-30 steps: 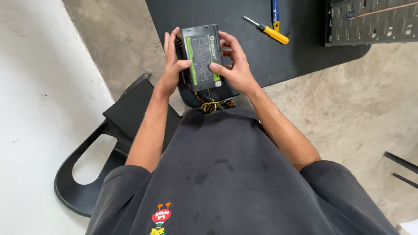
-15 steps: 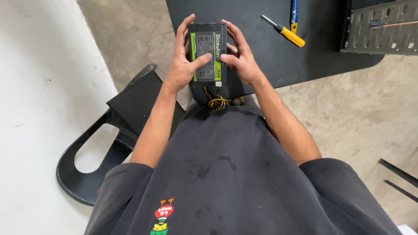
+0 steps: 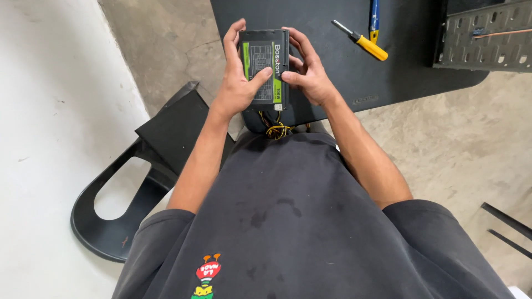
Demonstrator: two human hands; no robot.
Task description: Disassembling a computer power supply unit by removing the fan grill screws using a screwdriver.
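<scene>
A yellow-handled screwdriver (image 3: 361, 42) lies near the black desk's (image 3: 410, 77) far edge, beside a perforated grey metal panel (image 3: 482, 41) at the desk's right edge

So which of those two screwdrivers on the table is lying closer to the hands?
The yellow-handled screwdriver, lying slanted on the black table a little beyond the right hand. The blue-handled one lies farther away, near the picture's top edge, pointing straight up and down.
</scene>
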